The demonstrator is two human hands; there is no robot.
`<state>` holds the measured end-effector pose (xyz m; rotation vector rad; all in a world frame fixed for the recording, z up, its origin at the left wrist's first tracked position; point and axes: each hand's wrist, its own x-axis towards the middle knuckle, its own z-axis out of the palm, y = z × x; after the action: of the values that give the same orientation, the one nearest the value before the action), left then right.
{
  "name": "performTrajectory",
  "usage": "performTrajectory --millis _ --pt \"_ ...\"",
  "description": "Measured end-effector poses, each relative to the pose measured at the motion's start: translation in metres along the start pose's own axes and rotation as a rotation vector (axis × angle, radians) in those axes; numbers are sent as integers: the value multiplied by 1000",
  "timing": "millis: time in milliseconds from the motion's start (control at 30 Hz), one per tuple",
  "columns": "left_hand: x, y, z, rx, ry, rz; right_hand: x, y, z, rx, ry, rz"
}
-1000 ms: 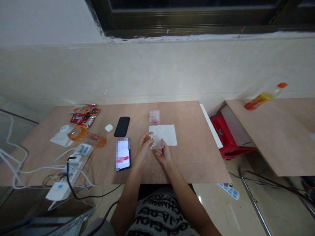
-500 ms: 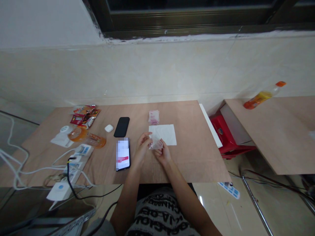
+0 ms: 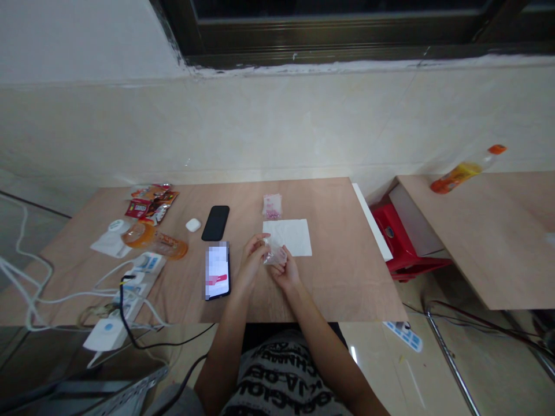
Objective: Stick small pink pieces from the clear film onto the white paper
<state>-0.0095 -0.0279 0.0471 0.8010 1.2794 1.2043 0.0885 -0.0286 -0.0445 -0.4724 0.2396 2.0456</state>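
We've got both hands meeting over the middle of the wooden table [image 3: 338, 271], pinching a small clear plastic bag [image 3: 274, 253] between them. Our left hand [image 3: 250, 261] has its fingers curled onto the bag's left side, and our right hand [image 3: 284, 271] grips it from the near right, fingers closed on the crinkly film. The bag sits just above the tabletop, right at the near left corner of a flat white sheet of paper [image 3: 289, 236]. It's too small and scrunched for us to call its long axis or which way its mouth points (something pinkish shows through, but we can't make out what).

Just beyond the paper lies a second little bag [image 3: 272, 206], also clear with pink bits inside, lying flat with its long side running away from us.

To the left of our hands there's a lit phone [image 3: 217, 271], a glossy rectangle pointing near to far, and a dark phone [image 3: 215, 222] further back with the same heading. A smooth white earbud case [image 3: 193, 225] sits beside that one. Far left: shiny snack wrappers [image 3: 150, 202], an orange plastic bottle [image 3: 156, 241] on its side, and a tangle of white cables [image 3: 52, 294].
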Motion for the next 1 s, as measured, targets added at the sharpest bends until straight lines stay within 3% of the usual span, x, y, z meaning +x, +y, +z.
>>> performTrajectory --millis 233,333,433,533,667,833,1000 --pt "0 1 -3 25 -3 17 7 -2 -5 -83 58 -45" --pt "3 3 -8 9 88 64 13 -7 -7 -208 103 -95" --pt "12 -3 -17 -27 270 173 23 -19 -5 -445 168 -287" --pt "27 -19 -26 -80 431 238 34 -37 0 -807 226 -591" --pt "45 -49 -34 -45 453 198 47 -61 9 -1270 204 -818" --pt "44 -66 -43 344 497 183 61 -75 13 -1684 232 -864" --pt "40 -63 -52 775 468 262 63 -81 12 -2238 275 -665"
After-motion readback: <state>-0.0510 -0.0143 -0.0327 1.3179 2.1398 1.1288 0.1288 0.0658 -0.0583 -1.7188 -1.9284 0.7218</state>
